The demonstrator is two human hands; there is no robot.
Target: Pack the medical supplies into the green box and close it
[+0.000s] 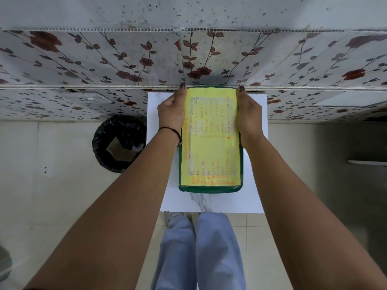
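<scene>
The green box lies on a small white table, its long side pointing away from me. Its lid is down, and a yellow sheet with orange handwriting covers the top. My left hand grips the box's left edge near the far end, fingertips curled over the far corner. On the opposite edge my right hand holds the box the same way. No loose medical supplies are visible; the inside of the box is hidden.
The table stands against a wall of flower-patterned panels. A black-lined waste bin sits on the floor to the left of the table. My legs in light blue trousers are below the table's near edge.
</scene>
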